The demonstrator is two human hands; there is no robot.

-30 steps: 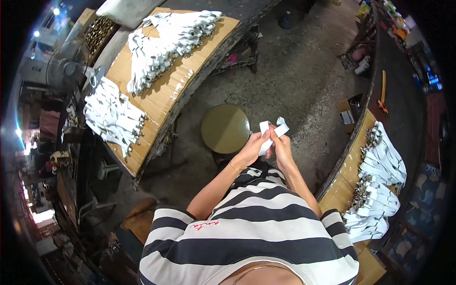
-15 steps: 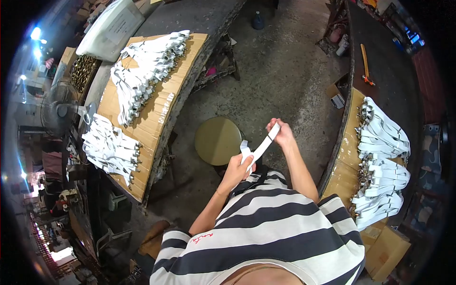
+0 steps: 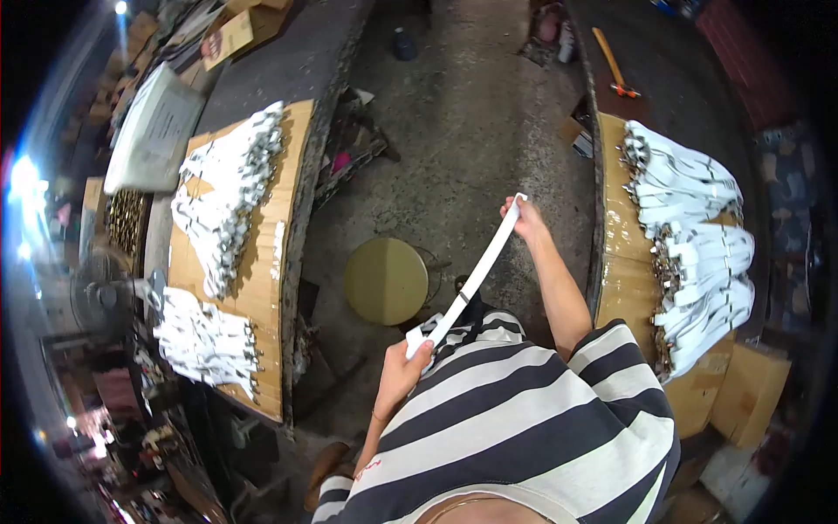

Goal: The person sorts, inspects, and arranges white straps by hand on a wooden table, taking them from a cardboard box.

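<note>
A white strap (image 3: pixel 482 265) with a dark band partway along it stretches between my two hands. My left hand (image 3: pixel 403 371) is closed around its lower part, close to my striped shirt, and a loose end sticks up beside the fingers. Higher up and to the right, my right hand (image 3: pixel 526 218) pinches the far end. On the left table a pile of white straps (image 3: pixel 229 188) lies on cardboard, with a smaller bundle of straps (image 3: pixel 208 339) nearer me. More bundled straps (image 3: pixel 685 179) with metal ends rest on the right table.
A round stool (image 3: pixel 386 281) stands on the floor ahead of me between two dark tables. A hammer (image 3: pixel 616 63) lies on the right table. A whitish plastic bin (image 3: pixel 155 131) sits on the left one, near a fan (image 3: pixel 100 293). Cardboard boxes (image 3: pixel 751 393) are at lower right.
My hands have moved apart, drawing out the strap between them. My left hand is lower and further left, my right hand slightly higher. The whole view has also turned.
</note>
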